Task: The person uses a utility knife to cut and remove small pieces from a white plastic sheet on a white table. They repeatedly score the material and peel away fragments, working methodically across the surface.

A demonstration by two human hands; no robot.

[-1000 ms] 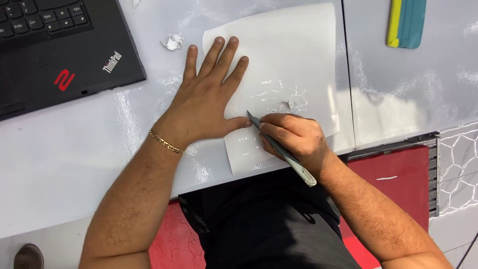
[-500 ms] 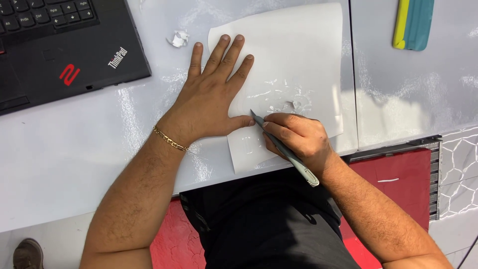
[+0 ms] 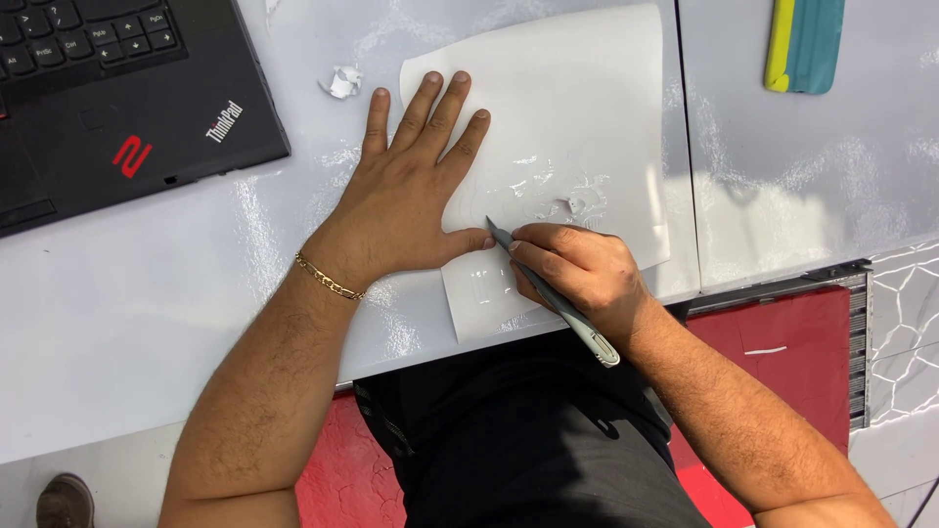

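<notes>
Left hand: lay flat, fingers spread, pinning the white sheet; grip not closed on anything.
Right hand: grip closed pen-style on a slim grey craft knife, tip at the sheet just beside the left thumb.
Sheet position: on the pale bench, near edge overhanging slightly.
Risk: blade could slip toward the thumb; glossy sheet might skid or tear.
Materials: sheet smooth, shiny, with raised cut shapes; bench glossy, streaked.
Nearby: black laptop, crumpled white scrap, yellow-teal squeegee.

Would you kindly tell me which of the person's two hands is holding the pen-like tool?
The right hand grips the grey pen-like tool; the left hand lies flat, fingers spread, on the white sheet.
</notes>
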